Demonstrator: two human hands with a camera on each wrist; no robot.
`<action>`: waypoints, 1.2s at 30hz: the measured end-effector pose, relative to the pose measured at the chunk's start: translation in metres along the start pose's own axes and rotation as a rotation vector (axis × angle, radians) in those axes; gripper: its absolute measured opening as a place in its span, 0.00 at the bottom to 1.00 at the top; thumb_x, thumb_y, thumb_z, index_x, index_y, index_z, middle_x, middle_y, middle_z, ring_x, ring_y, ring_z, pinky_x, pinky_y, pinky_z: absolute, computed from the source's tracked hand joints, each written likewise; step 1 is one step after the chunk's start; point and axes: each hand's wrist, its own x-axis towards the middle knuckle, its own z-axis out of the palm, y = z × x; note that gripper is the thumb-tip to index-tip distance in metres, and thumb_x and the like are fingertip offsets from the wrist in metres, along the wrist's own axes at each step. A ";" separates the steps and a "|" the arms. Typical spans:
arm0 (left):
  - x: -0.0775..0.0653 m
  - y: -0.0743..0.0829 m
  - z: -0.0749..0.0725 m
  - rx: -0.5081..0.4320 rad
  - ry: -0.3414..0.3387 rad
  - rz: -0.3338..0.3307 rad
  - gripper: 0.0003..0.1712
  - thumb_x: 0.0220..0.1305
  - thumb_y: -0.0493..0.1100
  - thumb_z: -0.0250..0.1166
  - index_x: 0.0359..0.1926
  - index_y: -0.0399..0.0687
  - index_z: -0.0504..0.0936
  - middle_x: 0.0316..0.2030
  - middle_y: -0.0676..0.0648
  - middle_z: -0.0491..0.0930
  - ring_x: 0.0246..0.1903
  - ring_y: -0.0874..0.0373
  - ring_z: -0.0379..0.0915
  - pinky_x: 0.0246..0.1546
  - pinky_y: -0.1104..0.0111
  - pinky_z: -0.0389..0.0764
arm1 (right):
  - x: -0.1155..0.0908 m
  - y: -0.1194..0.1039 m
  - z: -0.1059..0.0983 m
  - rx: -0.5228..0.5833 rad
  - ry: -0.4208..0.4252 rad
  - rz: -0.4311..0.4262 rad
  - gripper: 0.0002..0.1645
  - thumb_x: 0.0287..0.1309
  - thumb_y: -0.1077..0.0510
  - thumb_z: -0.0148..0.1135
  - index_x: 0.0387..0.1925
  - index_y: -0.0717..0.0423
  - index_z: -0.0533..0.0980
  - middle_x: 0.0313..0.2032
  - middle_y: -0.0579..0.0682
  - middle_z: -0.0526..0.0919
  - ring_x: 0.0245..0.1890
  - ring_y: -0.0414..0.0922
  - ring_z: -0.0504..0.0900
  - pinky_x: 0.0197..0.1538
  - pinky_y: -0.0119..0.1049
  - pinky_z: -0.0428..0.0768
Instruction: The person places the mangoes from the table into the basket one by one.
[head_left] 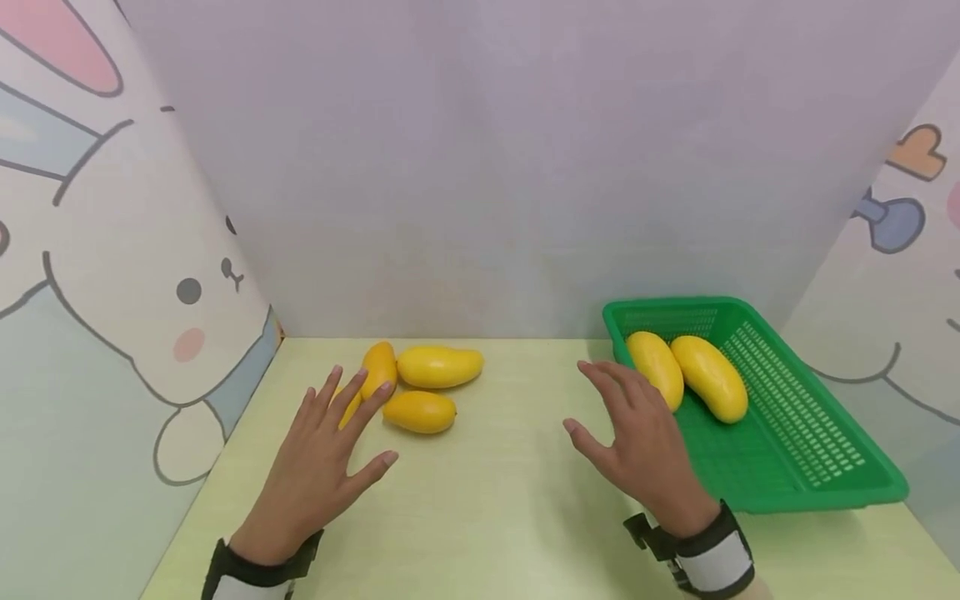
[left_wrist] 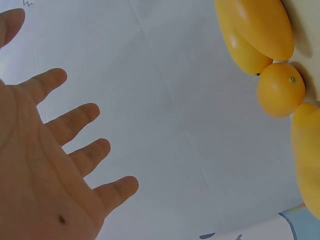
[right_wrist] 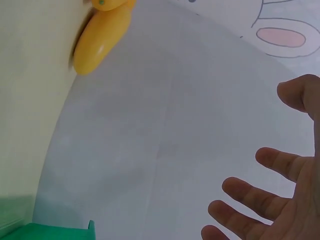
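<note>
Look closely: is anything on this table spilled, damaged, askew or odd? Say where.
Nothing stands out. Two yellow fruits sit inside the green basket, four other fruits lie grouped on the table, and no spill or damage shows. The left hand partly hides one of the four in the head view.

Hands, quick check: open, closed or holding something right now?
Left hand: open, fingers spread, holding nothing.
Right hand: open, holding nothing.

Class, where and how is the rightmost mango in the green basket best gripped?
Probably across the rightmost mango on its nearer half, from above: it slants in the open basket, far end close beside the neighbouring mango, near end clear.
</note>
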 end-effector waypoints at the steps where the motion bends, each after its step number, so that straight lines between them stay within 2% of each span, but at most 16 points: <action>1: 0.001 0.000 0.000 -0.004 0.001 0.007 0.41 0.60 0.69 0.51 0.71 0.65 0.52 0.70 0.46 0.51 0.69 0.43 0.39 0.61 0.41 0.49 | -0.001 0.001 -0.002 -0.006 0.010 0.004 0.40 0.51 0.40 0.59 0.64 0.48 0.65 0.56 0.52 0.72 0.55 0.51 0.68 0.52 0.51 0.70; 7: 0.010 0.001 0.006 -0.027 -0.004 0.048 0.41 0.60 0.69 0.50 0.71 0.64 0.52 0.70 0.46 0.53 0.69 0.44 0.39 0.61 0.41 0.49 | -0.010 0.010 -0.020 -0.073 0.053 0.081 0.37 0.50 0.42 0.60 0.61 0.52 0.68 0.53 0.56 0.73 0.53 0.54 0.70 0.49 0.54 0.71; 13: 0.013 0.001 0.008 -0.047 -0.020 0.078 0.42 0.60 0.69 0.51 0.72 0.64 0.52 0.70 0.47 0.52 0.69 0.43 0.39 0.61 0.40 0.50 | -0.022 0.018 -0.034 -0.182 0.047 0.185 0.35 0.47 0.48 0.64 0.58 0.55 0.70 0.50 0.62 0.74 0.46 0.59 0.73 0.42 0.55 0.73; 18: 0.008 -0.007 0.003 -0.057 -0.027 0.080 0.42 0.59 0.67 0.54 0.71 0.63 0.53 0.70 0.45 0.52 0.68 0.42 0.39 0.60 0.39 0.50 | -0.020 0.018 -0.042 -0.192 0.060 0.219 0.35 0.48 0.48 0.64 0.58 0.55 0.70 0.51 0.62 0.74 0.47 0.59 0.72 0.42 0.55 0.73; 23: -0.010 -0.016 -0.011 -0.031 -0.028 0.027 0.43 0.58 0.64 0.57 0.71 0.61 0.55 0.69 0.43 0.54 0.68 0.41 0.40 0.59 0.37 0.50 | -0.002 0.018 -0.036 -0.150 0.055 0.220 0.34 0.52 0.46 0.63 0.59 0.54 0.69 0.51 0.60 0.74 0.48 0.58 0.72 0.44 0.55 0.72; 27: -0.019 -0.020 -0.019 -0.027 -0.026 -0.003 0.42 0.57 0.63 0.58 0.71 0.61 0.56 0.69 0.42 0.54 0.68 0.40 0.40 0.59 0.38 0.49 | 0.006 0.019 -0.038 -0.148 0.068 0.227 0.35 0.51 0.46 0.64 0.60 0.53 0.69 0.50 0.60 0.75 0.46 0.57 0.73 0.43 0.53 0.73; 36: -0.019 -0.023 -0.014 -0.039 -0.023 -0.001 0.43 0.57 0.63 0.58 0.71 0.61 0.55 0.69 0.43 0.54 0.68 0.41 0.40 0.60 0.38 0.49 | 0.005 0.035 -0.067 -0.135 -0.001 0.327 0.37 0.53 0.49 0.64 0.64 0.49 0.65 0.53 0.60 0.73 0.51 0.59 0.69 0.48 0.57 0.69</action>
